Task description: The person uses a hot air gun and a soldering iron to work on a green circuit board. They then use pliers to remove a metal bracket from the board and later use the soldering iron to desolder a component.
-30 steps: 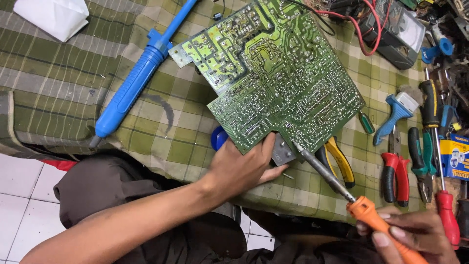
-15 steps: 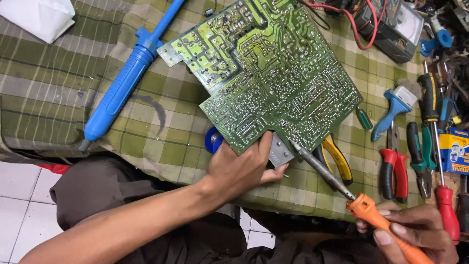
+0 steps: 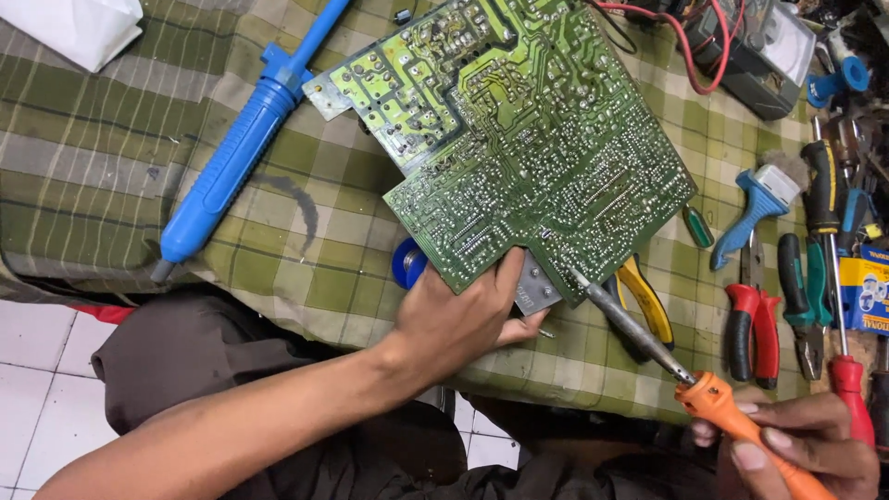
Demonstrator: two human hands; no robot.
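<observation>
Our left hand (image 3: 458,319) holds the green circuit board (image 3: 528,157) at its six o'clock edge on the table (image 3: 102,185). The board has slid a little toward three o'clock. Our right hand (image 3: 796,444) grips the orange soldering iron (image 3: 690,384), its tip touching the same spot on the board's edge.

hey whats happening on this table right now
A person's left hand steadies a large green circuit board, solder side up, by its near edge on a green checked cloth. Their right hand holds an orange-handled soldering iron, its metal tip touching the board's lower edge. A long blue desoldering pump lies to the left; red-handled pliers and other hand tools lie to the right.
</observation>
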